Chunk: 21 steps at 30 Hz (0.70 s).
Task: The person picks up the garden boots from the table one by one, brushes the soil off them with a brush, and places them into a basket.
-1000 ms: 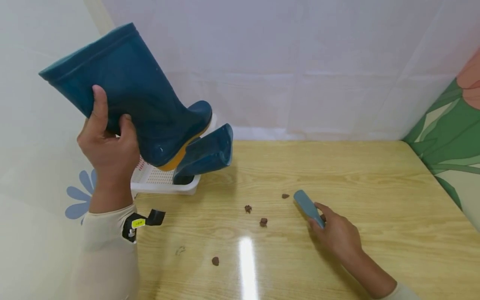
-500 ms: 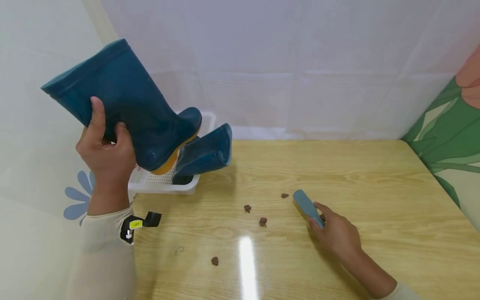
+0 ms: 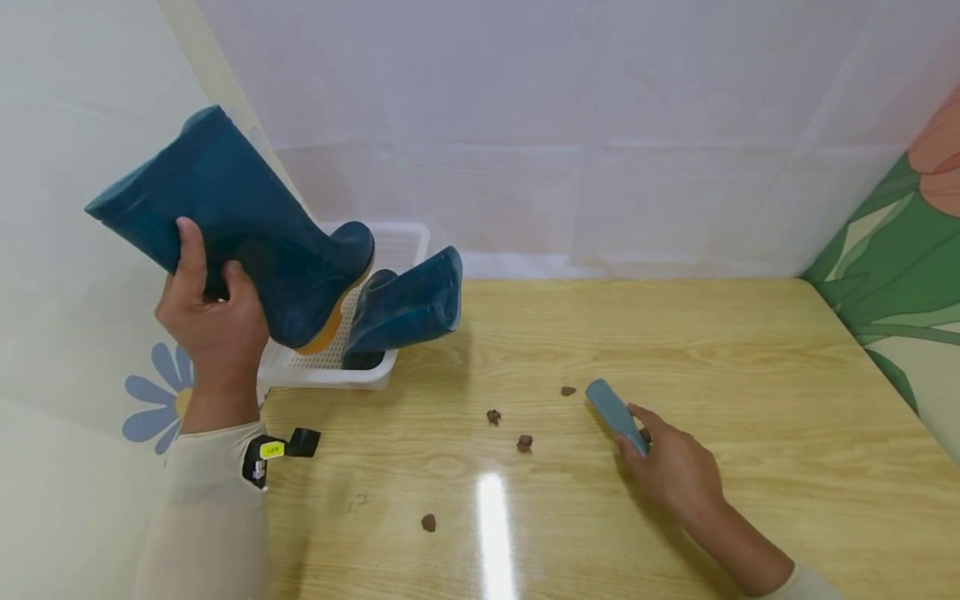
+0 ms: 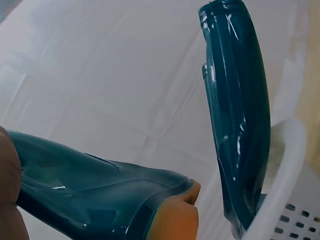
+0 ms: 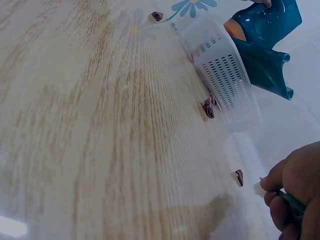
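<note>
My left hand (image 3: 213,321) grips a dark blue rubber boot (image 3: 262,242) by its shaft, thumb spread along the near side. The boot is tilted, with its opening up to the left and its orange-yellow sole facing down to the right. It hangs over a white perforated basket (image 3: 352,379), in which a second rubber boot (image 3: 408,308) leans, its shaft sticking out over the rim to the right. On the right, my right hand (image 3: 678,467) holds a brush (image 3: 611,408) with a blue-grey back low over the table. White bristles (image 5: 259,187) show in the right wrist view.
Several small brown clumps lie scattered on the wooden table (image 3: 712,333), among them one clump (image 3: 525,443) near the middle and another clump (image 3: 428,522) closer to the front. A white cloth-like wall (image 3: 525,167) stands behind the table.
My left hand has lowered the boot and shifted it slightly left, uncovering more of the basket and of the second boot. The right hand with the brush stays in place.
</note>
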Tool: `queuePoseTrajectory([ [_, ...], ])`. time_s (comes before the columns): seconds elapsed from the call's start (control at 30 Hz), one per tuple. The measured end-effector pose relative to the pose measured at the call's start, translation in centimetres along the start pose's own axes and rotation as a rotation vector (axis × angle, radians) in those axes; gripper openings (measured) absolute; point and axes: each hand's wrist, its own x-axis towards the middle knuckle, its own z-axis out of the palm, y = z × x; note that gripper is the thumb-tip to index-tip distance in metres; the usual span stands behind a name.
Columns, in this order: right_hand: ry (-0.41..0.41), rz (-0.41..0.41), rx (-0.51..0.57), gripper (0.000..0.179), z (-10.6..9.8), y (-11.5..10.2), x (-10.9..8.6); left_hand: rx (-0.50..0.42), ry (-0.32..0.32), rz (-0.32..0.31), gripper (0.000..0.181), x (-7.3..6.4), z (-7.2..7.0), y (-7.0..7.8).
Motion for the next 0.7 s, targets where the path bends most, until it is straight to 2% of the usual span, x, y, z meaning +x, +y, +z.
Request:
queuePoseTrajectory([
  [0.13,0.000,-0.006,-0.005,0.054,0.1,0.0,0.1,0.016,0.005,-0.012,0.040,-0.5,-0.1,-0.4],
  [0.27,0.001,-0.015,-0.010,0.054,0.2,0.0,0.1,0.031,0.010,-0.029,0.039,-0.9,-0.1,0.0],
  [0.47,0.001,-0.022,-0.014,0.054,0.2,0.1,0.2,0.006,0.013,-0.070,0.040,-1.6,-0.3,0.6],
  [0.57,0.005,-0.027,-0.015,0.054,0.2,0.1,0.2,0.012,0.015,-0.088,0.041,-2.0,-0.4,0.2],
  [0.7,0.007,-0.029,-0.014,0.054,0.2,0.1,0.2,0.065,0.003,-0.089,0.042,-2.6,-0.5,-1.1],
])
